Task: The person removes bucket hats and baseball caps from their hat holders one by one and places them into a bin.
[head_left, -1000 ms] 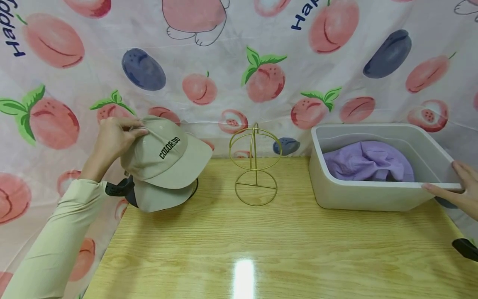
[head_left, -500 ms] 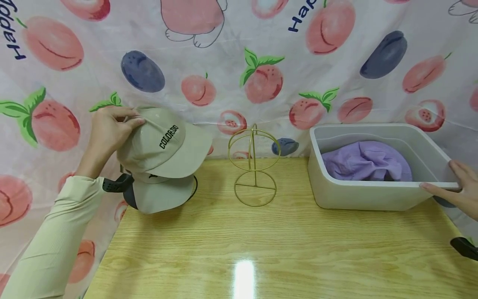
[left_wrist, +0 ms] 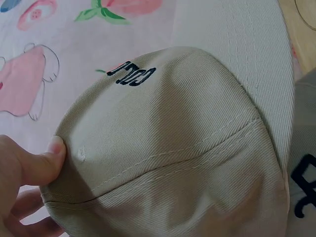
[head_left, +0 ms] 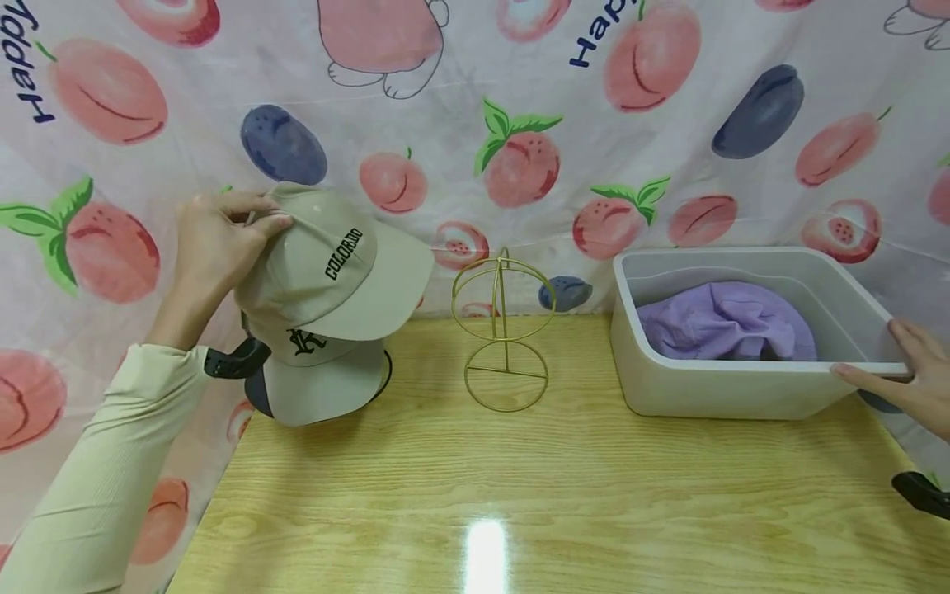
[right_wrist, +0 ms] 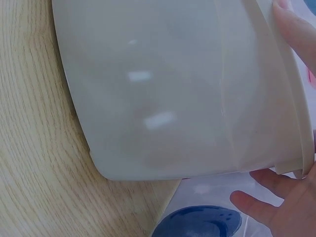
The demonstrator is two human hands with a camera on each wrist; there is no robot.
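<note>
My left hand (head_left: 218, 256) pinches the crown of a beige baseball cap (head_left: 319, 264) lettered COLORADO, holding it tilted, brim to the right. In the left wrist view the thumb (left_wrist: 42, 163) presses the cloth at the crown. Below it on the table sits a second, paler cap (head_left: 326, 388) with dark lettering and a dark side panel, partly covered by the first. At the right, my right hand (head_left: 916, 375) holds the near right corner of a white storage bin (head_left: 727, 392), its thumb (right_wrist: 296, 29) on the rim. A purple cloth hat (head_left: 727, 322) lies crumpled in the bin.
Between the caps and the bin stands a gold wire rack (head_left: 507, 330) with a round base and a ringed top. Everything rests on a wood-grain table (head_left: 416, 487). A peach-print cloth (head_left: 416, 124) hangs right behind it.
The COLORADO cap has risen with my left hand, uncovering more of the cap below and its lettering. My right hand stays at the bin's corner. The view has shifted slightly.
</note>
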